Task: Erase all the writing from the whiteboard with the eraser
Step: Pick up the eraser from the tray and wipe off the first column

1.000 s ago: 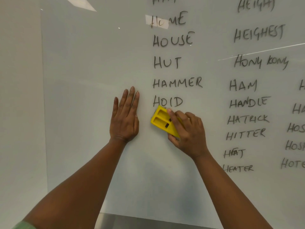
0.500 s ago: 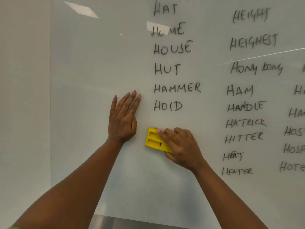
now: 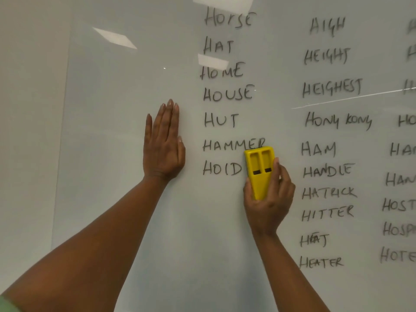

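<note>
Right hand (image 3: pixel 269 199) gripping the eraser (image 3: pixel 260 171) has risen beside HOID; left hand (image 3: pixel 164 145) stays flat, fingers straight.

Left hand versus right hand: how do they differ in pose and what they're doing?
The left hand lies flat on the whiteboard, fingers straight and together, holding nothing; the right hand is curled in a grip around the yellow eraser. The left hand sits left of HOID; the right hand sits to its right, the eraser's top touching HAMMER. Both are bare.

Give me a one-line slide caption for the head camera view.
Right hand holds yellow plastic eraser beside HOID on the written-over white glossy whiteboard; left hand rests flat.
</note>
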Available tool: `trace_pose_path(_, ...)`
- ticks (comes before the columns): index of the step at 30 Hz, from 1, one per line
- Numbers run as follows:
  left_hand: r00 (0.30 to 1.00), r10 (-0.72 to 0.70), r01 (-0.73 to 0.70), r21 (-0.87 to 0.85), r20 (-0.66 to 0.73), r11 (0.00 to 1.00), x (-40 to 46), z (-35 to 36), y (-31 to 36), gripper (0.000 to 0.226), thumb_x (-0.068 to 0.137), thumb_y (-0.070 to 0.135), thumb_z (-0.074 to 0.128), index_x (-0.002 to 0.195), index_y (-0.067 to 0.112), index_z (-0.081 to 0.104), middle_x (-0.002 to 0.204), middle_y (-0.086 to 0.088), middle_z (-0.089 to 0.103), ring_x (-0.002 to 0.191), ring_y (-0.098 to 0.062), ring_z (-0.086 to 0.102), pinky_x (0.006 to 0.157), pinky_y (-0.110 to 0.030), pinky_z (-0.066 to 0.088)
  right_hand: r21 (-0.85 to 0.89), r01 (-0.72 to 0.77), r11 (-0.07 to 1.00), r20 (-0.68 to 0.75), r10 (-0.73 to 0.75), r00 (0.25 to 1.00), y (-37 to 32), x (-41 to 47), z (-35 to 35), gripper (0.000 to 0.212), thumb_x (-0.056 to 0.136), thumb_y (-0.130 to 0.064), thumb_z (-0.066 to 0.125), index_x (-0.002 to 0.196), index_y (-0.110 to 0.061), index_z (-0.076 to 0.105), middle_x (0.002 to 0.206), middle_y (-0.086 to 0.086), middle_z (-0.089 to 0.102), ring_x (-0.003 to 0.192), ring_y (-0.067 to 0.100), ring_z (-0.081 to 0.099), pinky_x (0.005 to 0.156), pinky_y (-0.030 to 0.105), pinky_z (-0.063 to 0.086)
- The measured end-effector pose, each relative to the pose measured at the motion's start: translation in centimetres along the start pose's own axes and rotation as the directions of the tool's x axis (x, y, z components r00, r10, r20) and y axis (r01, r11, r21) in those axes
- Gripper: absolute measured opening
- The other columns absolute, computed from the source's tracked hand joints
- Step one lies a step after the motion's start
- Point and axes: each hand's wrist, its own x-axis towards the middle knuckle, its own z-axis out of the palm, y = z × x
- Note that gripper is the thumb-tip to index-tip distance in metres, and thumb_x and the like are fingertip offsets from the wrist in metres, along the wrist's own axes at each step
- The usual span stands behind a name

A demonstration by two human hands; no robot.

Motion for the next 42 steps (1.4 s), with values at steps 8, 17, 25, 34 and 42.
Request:
trace_pose_path(8,1.000,0.023,-0.023,0.032,-0.002,0.999,0.1,-0.1,-0.2,0.060,0.084,0.014,0.034,0.142,-0.004,0.032,0.148,-0.020,0.033,0.139,-0.028,0.024,0.117,-0.039,0.003,0.050,0.515,0.856,0.182,-0.515,0.838,-2.8,-4.7,1.2,0.062,0.073,-0.029,0.055,0.130,-0.010,0.043,0.124,0.002,0.043,0.090,0.027,0.045,0.071,0.035,0.036)
trace_pose_path(17,1.000,0.016,-0.016,0.045,0.009,0.999,-0.1,-0.1,-0.1,0.060,0.085,0.014,0.033,0.143,-0.003,0.031,0.149,-0.019,0.031,0.140,-0.028,0.023,0.117,-0.041,0.003,-0.065,0.275,0.959,0.054,-0.272,0.961,-0.3,0.2,0.1,0.059,0.080,-0.036,0.052,0.131,-0.008,0.041,0.117,0.005,0.042,0.090,0.024,0.045,0.067,0.034,0.036)
trace_pose_path(25,1.000,0.027,-0.027,0.032,0.005,0.999,-0.1,-0.2,-0.3,0.060,0.084,0.013,0.033,0.142,-0.003,0.034,0.148,-0.019,0.033,0.139,-0.028,0.025,0.116,-0.042,0.005,0.012,0.569,0.822,0.167,-0.563,0.810,-3.3,-2.0,1.3,0.064,0.072,-0.026,0.058,0.132,-0.009,0.042,0.118,0.003,0.043,0.088,0.026,0.044,0.068,0.034,0.033)
trace_pose_path(34,1.000,0.016,-0.016,0.024,0.007,1.000,-0.2,-0.1,-0.2,0.060,0.084,0.013,0.033,0.142,-0.002,0.033,0.149,-0.018,0.033,0.139,-0.028,0.025,0.116,-0.043,0.005,-0.086,0.376,0.923,0.101,-0.367,0.925,0.6,1.3,-0.3,0.060,0.077,-0.034,0.055,0.131,-0.009,0.043,0.117,0.005,0.043,0.092,0.024,0.046,0.067,0.034,0.036)
trace_pose_path(42,0.999,0.033,-0.033,0.033,0.016,0.999,-0.3,-0.2,-0.4,0.061,0.082,0.013,0.034,0.142,-0.002,0.033,0.148,-0.018,0.034,0.139,-0.028,0.026,0.115,-0.045,0.007,0.009,0.441,0.897,0.117,-0.439,0.891,-4.9,0.5,1.9,0.065,0.072,-0.030,0.058,0.132,-0.009,0.041,0.118,0.004,0.042,0.090,0.025,0.044,0.068,0.034,0.033)
